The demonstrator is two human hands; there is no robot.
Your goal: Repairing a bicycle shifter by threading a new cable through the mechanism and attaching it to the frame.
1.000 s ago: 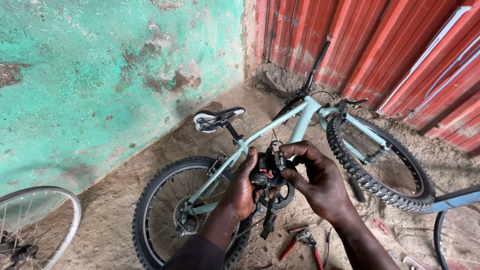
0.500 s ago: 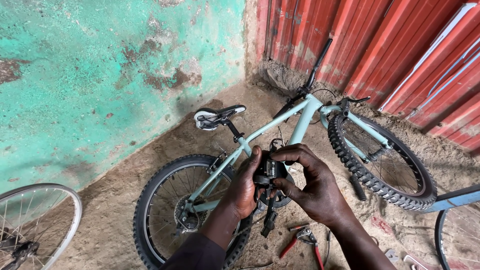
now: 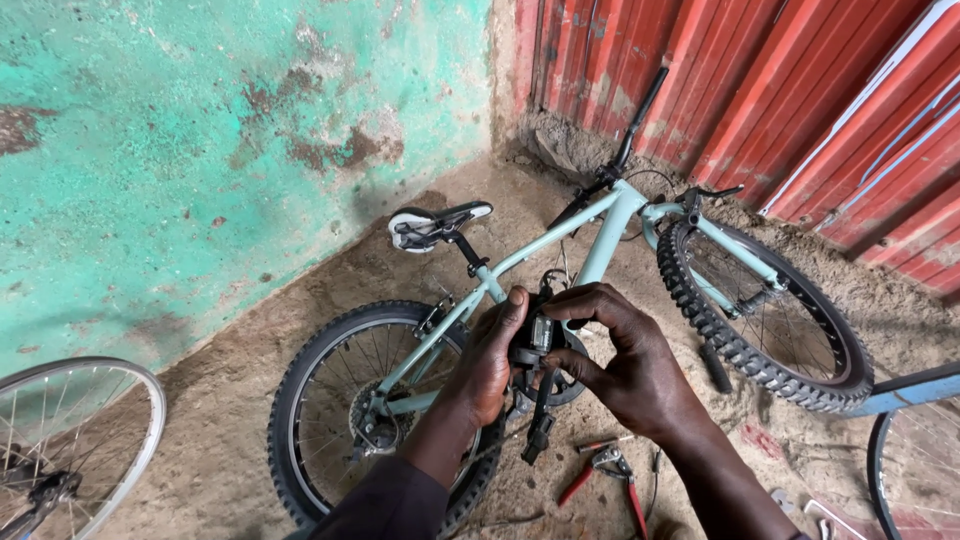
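Small black-and-silver metal bicycle part [image 3: 535, 345], seemingly a brake or shifter unit, sits high in the middle of the head view, pinched between both hands above the bike it hangs over. The left hand [image 3: 490, 365] wraps around its near side, thumb pressed up along the top edge. The right hand [image 3: 625, 360] closes on it from the other side, forefinger arched over the top and thumb tucked beneath. Both hands are clenched on the part, neither one loose. A thin black stem or cable end [image 3: 540, 425] hangs down from under it.

Beneath the hands lies a pale mint-green bicycle [image 3: 600, 235] on a dusty brown dirt floor [image 3: 250, 400]. Its black-and-white saddle [image 3: 435, 225] points toward a flaking turquoise plaster wall [image 3: 200, 130], and its knobbly front tyre [image 3: 750, 310] lies toward a red corrugated metal wall [image 3: 760, 90]. Red-handled pliers [image 3: 605, 470] lie on the ground just below the right hand, untouched. A bare spoked wheel [image 3: 70, 440] shows at the lower left edge.

By my reading, the step in hand is fiddling the part's small pieces into line with the fingertips, with no tool in use. What comes next would call for a steady left-hand hold while the right fingers work, since whatever they press on is hidden from this camera.
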